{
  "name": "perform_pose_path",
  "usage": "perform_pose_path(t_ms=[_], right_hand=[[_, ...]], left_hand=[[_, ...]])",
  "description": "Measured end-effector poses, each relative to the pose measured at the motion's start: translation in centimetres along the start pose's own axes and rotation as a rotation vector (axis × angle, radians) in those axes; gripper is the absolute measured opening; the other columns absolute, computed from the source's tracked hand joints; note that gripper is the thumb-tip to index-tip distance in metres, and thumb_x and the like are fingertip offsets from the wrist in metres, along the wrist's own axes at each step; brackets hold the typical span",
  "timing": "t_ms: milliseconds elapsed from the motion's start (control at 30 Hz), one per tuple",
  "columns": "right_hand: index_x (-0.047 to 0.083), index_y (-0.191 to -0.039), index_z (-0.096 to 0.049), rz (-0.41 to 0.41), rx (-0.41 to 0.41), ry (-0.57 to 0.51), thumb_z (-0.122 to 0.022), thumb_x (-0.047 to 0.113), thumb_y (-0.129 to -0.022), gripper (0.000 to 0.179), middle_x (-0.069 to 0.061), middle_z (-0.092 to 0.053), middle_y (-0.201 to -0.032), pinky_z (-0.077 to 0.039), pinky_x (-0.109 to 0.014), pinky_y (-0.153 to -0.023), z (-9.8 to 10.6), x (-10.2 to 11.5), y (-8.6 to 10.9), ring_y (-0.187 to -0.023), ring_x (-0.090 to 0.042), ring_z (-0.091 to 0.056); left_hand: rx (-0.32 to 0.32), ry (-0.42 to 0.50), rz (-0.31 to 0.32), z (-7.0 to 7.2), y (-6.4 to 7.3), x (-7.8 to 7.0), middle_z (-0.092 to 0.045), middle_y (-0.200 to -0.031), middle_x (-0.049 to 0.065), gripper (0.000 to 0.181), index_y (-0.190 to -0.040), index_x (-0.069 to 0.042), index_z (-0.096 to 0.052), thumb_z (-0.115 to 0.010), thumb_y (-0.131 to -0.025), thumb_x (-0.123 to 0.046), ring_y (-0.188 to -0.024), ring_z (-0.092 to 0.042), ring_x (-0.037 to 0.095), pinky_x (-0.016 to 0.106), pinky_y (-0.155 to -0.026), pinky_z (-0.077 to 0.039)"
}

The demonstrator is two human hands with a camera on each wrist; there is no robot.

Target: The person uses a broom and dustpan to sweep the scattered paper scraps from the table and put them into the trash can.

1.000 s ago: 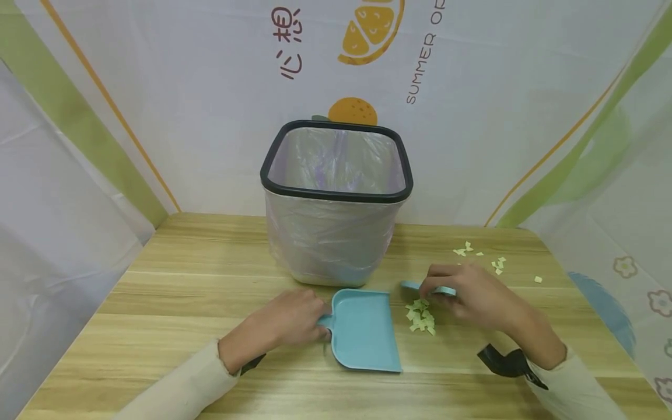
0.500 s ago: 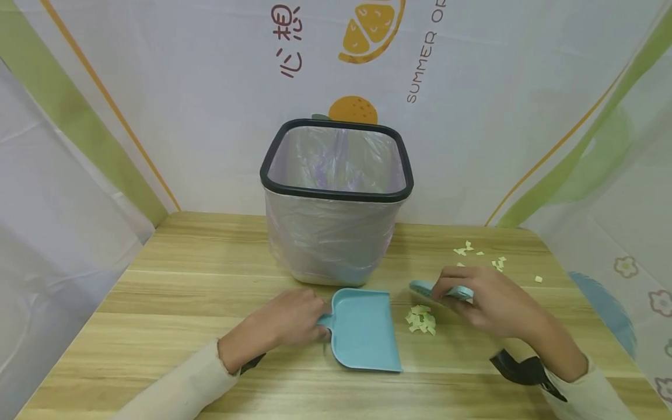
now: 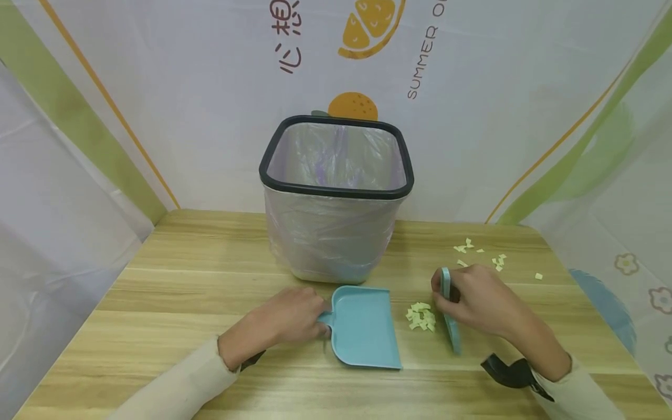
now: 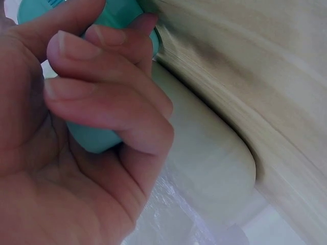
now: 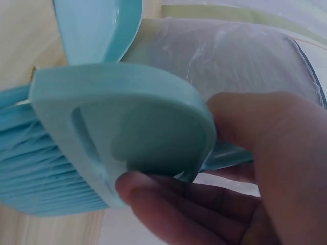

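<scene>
My left hand [image 3: 299,315] grips the short handle of a light-blue dustpan [image 3: 364,326] resting on the table, its straight edge facing right. Curled fingers wrap that handle [image 4: 97,139] in the left wrist view. A small heap of pale yellow-green scraps [image 3: 421,318] lies just right of the dustpan's edge. Beyond the heap, my right hand [image 3: 480,297] holds a light-blue hand brush [image 3: 453,333] on edge, its length running toward me. In the right wrist view, thumb and fingers hold the brush's body [image 5: 158,122], with blue bristles [image 5: 46,168] at left.
A bin [image 3: 333,233] with a black rim and a clear plastic liner stands behind the dustpan. More scraps [image 3: 499,261] are scattered at the table's back right. White printed cloth [image 3: 210,105] hangs behind and along both sides of the wooden table [image 3: 194,256].
The brush has turned from lying crosswise above the heap to standing lengthwise at the heap's right side, in my right hand. My left hand and the dustpan have stayed in place.
</scene>
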State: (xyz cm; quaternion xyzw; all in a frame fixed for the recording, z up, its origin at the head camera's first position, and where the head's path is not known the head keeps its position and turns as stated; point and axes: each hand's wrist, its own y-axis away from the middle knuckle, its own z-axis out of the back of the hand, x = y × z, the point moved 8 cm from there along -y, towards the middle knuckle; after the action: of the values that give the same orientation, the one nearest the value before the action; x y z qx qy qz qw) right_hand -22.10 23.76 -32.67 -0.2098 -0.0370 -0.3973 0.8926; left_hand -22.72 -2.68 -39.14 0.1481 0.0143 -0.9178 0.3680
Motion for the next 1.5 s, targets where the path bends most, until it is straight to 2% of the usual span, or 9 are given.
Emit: perform_pose_path(t_ms=[200,633,900,1033,1167,1300,1500], right_hand=[[0.020,-0.093,-0.071,-0.003,-0.002,-0.061,-0.081,0.006,-0.093,0.017,0.023,-0.060,-0.074,-0.043,-0.021,-0.051,-0.3,0.2,-0.6,-0.059,0.009,-0.045],[0.018,-0.094,-0.072,0.040,0.003,-0.102,-0.078,0.001,-0.093,0.017,0.021,-0.059,-0.076,-0.044,-0.021,-0.052,-0.9,1.4,-1.1,-0.059,0.009,-0.043],[0.015,-0.099,-0.077,0.072,0.030,-0.116,-0.076,0.001,-0.094,0.015,0.012,-0.073,-0.087,-0.049,-0.023,-0.057,-1.3,2.1,-1.7,-0.062,0.008,-0.048],[0.016,-0.098,-0.076,0.129,0.000,-0.118,-0.077,0.000,-0.092,0.017,0.015,-0.070,-0.084,-0.045,-0.020,-0.054,-1.5,2.6,-2.0,-0.061,0.010,-0.044],[0.015,-0.096,-0.075,0.153,-0.033,-0.139,-0.075,0.000,-0.090,0.016,0.018,-0.062,-0.077,-0.043,-0.018,-0.052,-1.9,3.1,-2.5,-0.059,0.011,-0.041],[0.014,-0.094,-0.074,0.145,-0.070,-0.143,-0.072,0.004,-0.089,0.012,0.022,-0.054,-0.070,-0.042,-0.018,-0.052,-2.3,3.6,-3.2,-0.058,0.011,-0.040],[0.019,-0.091,-0.071,0.115,-0.104,-0.156,-0.072,0.008,-0.089,0.011,0.021,-0.056,-0.069,-0.045,-0.019,-0.053,-2.9,4.7,-4.6,-0.059,0.010,-0.047]], left_hand=[[0.009,0.011,0.007,0.0,-0.1,0.0,-0.031,-0.069,-0.008,0.023,-0.089,-0.014,-0.064,-0.082,-0.098,-0.024,-0.064,-0.034,0.008,0.028,-0.058,-0.030],[0.030,0.004,0.025,-0.1,-0.3,0.2,-0.032,-0.068,-0.007,0.022,-0.089,-0.013,-0.064,-0.082,-0.097,-0.023,-0.063,-0.036,0.009,0.029,-0.058,-0.032],[0.038,0.005,0.035,-0.2,-0.3,0.2,-0.033,-0.068,-0.007,0.022,-0.090,-0.013,-0.066,-0.083,-0.097,-0.024,-0.064,-0.036,0.009,0.029,-0.058,-0.033],[0.040,0.003,0.036,-0.2,-0.2,0.2,-0.033,-0.068,-0.007,0.022,-0.091,-0.013,-0.066,-0.083,-0.098,-0.024,-0.064,-0.036,0.009,0.029,-0.059,-0.033],[0.030,0.002,0.030,-0.1,-0.2,0.1,-0.033,-0.069,-0.007,0.022,-0.090,-0.013,-0.066,-0.083,-0.098,-0.023,-0.064,-0.037,0.009,0.030,-0.058,-0.035],[0.021,-0.002,0.025,-0.1,-0.2,0.1,-0.034,-0.069,-0.008,0.022,-0.090,-0.014,-0.065,-0.083,-0.097,-0.023,-0.065,-0.038,0.010,0.031,-0.058,-0.036],[0.012,-0.023,0.018,-0.1,-0.2,0.1,-0.034,-0.069,-0.007,0.023,-0.088,-0.014,-0.064,-0.083,-0.097,-0.022,-0.065,-0.038,0.010,0.031,-0.059,-0.038]])
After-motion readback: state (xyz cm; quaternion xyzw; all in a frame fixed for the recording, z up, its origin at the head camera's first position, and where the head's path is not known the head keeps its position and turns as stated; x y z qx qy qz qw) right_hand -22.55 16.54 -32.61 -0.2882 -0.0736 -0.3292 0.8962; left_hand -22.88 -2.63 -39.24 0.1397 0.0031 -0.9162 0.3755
